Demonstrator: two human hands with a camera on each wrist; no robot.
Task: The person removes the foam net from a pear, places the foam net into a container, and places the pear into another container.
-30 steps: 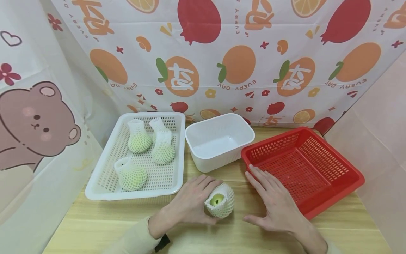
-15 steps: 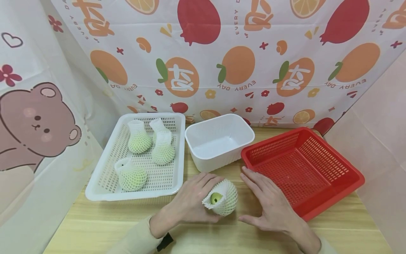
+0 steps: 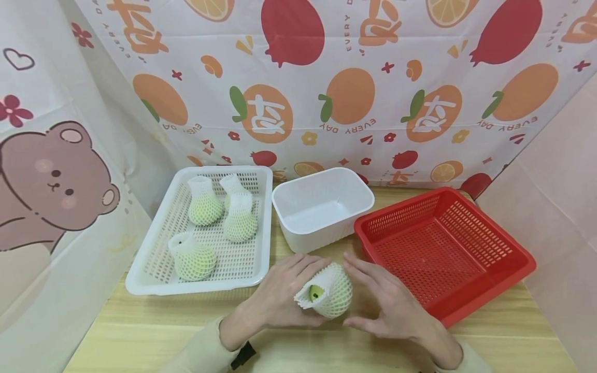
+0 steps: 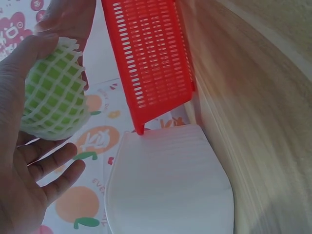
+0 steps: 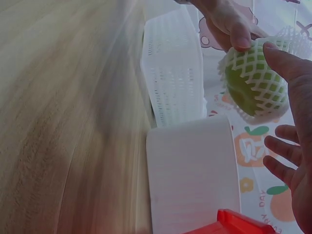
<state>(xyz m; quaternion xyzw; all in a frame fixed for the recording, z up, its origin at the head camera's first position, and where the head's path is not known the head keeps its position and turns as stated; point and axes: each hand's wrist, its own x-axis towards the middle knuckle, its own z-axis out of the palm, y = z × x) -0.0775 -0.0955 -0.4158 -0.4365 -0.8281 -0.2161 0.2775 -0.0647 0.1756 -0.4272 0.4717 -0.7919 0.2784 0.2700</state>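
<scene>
In the head view my left hand [image 3: 291,292] grips a round green fruit [image 3: 340,298] wrapped in a white foam net, which stands open at the near left and bares the dark stem end. From the left wrist, my thumb lies over the netted fruit [image 4: 56,92], with several fingers spread below it. My right hand [image 3: 392,300] is just right of the fruit, thumb and fingers extended and parted, holding nothing. In the right wrist view its thumb overlaps the net's edge, and the dented underside of the fruit [image 5: 253,80] shows.
A white perforated tray [image 3: 154,274] on the left bears several more netted fruits [image 3: 196,261]. Behind my hands stands a deep white bin [image 3: 322,233] with nothing in it. A bare red basket [image 3: 448,259] stands angled at the right, on the wooden table [image 3: 154,326].
My left hand has raised the netted fruit slightly and tipped its open net end leftward. My right hand has moved left from the red basket's rim, closer to the fruit.
</scene>
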